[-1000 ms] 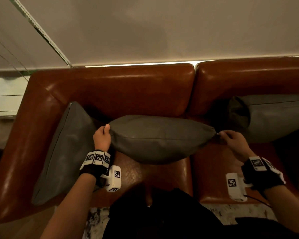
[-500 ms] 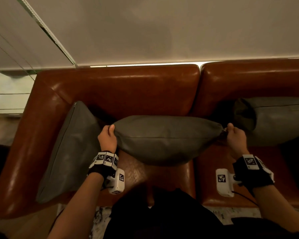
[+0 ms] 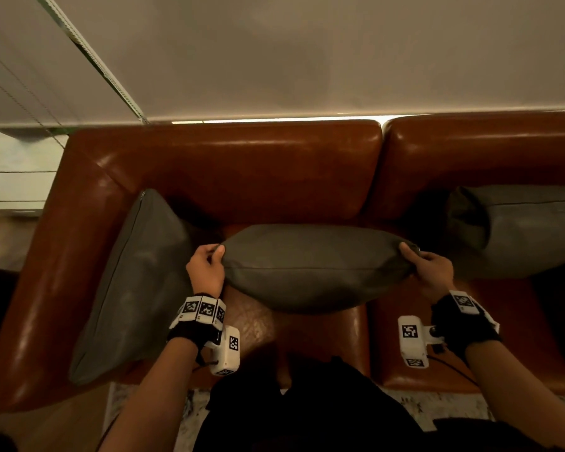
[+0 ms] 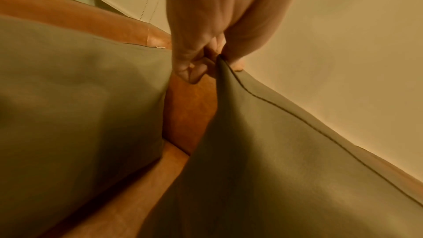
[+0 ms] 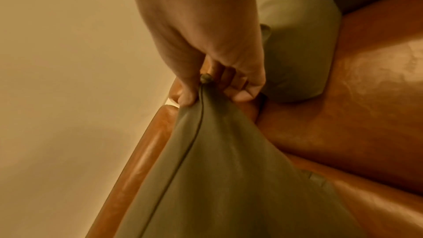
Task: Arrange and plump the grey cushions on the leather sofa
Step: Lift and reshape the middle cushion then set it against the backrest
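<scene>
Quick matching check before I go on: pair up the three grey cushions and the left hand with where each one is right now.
Things:
1. middle cushion
2. left cushion
3. right cushion
4. left hand

Places or states:
A. leans against the sofa armrest
B. pinches a cushion corner
C. held at both ends
D. lies by the second backrest

Pairs: 1-C, 2-A, 3-D, 4-B

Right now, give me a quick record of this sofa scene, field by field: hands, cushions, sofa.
left hand: pinches left corner of middle cushion
right hand: pinches its right corner
middle cushion: held between both hands over the seat
left cushion: leans against the armrest
right cushion: against the backrest, partly out of frame
sofa: brown leather
</scene>
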Action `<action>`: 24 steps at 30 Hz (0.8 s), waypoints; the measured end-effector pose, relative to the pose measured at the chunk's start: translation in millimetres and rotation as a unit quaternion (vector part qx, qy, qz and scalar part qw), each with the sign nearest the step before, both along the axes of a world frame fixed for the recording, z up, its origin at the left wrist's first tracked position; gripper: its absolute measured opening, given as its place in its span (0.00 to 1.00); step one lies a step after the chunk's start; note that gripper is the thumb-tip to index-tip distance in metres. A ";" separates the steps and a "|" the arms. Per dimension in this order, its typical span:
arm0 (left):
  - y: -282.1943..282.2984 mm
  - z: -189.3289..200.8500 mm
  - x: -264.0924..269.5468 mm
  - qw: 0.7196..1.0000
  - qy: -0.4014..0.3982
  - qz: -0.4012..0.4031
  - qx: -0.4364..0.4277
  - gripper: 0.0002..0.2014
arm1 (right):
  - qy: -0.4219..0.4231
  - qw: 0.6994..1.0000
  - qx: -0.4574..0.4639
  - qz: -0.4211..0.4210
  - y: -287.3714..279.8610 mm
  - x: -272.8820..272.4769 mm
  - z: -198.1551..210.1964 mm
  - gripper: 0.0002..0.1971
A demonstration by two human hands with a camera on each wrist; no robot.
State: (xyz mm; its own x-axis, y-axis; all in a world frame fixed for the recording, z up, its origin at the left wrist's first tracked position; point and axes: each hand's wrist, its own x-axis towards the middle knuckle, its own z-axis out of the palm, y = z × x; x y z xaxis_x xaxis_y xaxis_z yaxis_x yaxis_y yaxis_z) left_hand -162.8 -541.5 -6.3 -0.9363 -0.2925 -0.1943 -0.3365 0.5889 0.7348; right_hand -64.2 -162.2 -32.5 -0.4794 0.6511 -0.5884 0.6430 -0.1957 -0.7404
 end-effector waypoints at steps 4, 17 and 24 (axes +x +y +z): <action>8.5 -2.6 5.1 0.999 -0.026 0.019 0.005 0.17 | -0.016 0.996 0.091 0.014 -17.2 -3.3 1.3 0.20; -16.7 -21.9 -15.3 0.994 -0.077 0.067 -0.044 0.18 | 0.089 0.952 0.258 0.140 -64.1 -44.4 89.7 0.15; -1.5 -46.2 -17.3 0.956 -0.164 -0.242 -0.029 0.30 | 0.220 0.873 0.348 0.262 -170.7 -124.6 133.9 0.19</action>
State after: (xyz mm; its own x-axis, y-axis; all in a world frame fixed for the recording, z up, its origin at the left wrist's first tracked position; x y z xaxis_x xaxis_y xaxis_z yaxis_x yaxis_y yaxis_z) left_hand -180.1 -543.0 -52.5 -0.8558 0.1410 -0.4977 -0.2204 0.7710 0.5974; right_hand -188.8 -332.9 101.5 -0.8988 0.4003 0.1786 0.1323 0.6362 -0.7601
